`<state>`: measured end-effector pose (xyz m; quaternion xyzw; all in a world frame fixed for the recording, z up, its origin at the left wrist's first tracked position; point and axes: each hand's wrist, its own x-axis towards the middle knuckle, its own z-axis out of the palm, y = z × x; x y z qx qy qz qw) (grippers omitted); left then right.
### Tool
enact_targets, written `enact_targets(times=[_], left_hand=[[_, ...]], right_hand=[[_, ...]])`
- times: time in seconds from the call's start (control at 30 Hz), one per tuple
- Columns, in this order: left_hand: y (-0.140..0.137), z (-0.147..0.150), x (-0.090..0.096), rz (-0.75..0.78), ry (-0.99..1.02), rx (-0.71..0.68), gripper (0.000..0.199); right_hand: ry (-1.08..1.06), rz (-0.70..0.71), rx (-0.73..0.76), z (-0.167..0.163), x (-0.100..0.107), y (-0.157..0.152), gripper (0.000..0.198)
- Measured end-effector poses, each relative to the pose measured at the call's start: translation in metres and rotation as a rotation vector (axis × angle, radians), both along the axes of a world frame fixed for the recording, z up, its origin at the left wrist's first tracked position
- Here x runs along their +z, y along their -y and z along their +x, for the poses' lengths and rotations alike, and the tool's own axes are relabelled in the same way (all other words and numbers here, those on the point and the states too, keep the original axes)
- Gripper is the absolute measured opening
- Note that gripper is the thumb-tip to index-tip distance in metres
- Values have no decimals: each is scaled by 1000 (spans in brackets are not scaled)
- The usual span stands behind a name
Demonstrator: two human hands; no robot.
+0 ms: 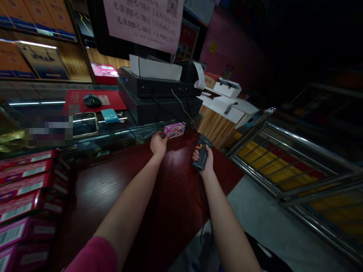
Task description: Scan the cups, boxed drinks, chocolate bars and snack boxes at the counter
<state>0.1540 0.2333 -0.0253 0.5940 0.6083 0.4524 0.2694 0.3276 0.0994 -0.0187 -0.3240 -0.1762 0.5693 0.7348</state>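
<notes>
My left hand (159,144) is closed on the left end of a small pink and purple printed box (174,130) at the back of the dark red tabletop (121,189). My right hand (208,160) is wrapped around the handle of a dark grey barcode scanner (202,153) with a yellow trigger. The scanner is held to the right of the box, apart from it, and its cable hangs down past my right forearm.
Red and purple cartons with barcodes (25,181) line the left side. A black cash drawer (159,107) and a monitor with a pink sign (144,22) stand behind. Also there are a mouse (92,100), a phone (85,124) and, at right, a metal railing (283,170).
</notes>
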Motion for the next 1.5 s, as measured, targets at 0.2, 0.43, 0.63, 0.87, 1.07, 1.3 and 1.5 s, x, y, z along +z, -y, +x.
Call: enact_targets(times=[0.2,0.43,0.63,0.87,1.07,1.3,1.5], left_hand=[[14,-12,-5,42,24,-31,38],[88,-50,-22,148,137,-187,31],[198,-132,-30,204,173,-429,31],[318,-279,5,452,-225,-416,16],[377,-378,11,616,-457,364,42],[364,-419,-4,354,-185,348,61],[362,-416,-11,262,5,270,52]], right_hand=[[49,-43,19,-5,5,2,37],[126,-46,-10,-9,9,9,39],[358,-39,40,-24,15,25,42],[342,-52,422,-111,25,53,41],[286,-47,715,-212,27,92,36],[262,-27,996,-279,15,128,31],[365,6,1022,-273,9,144,31]])
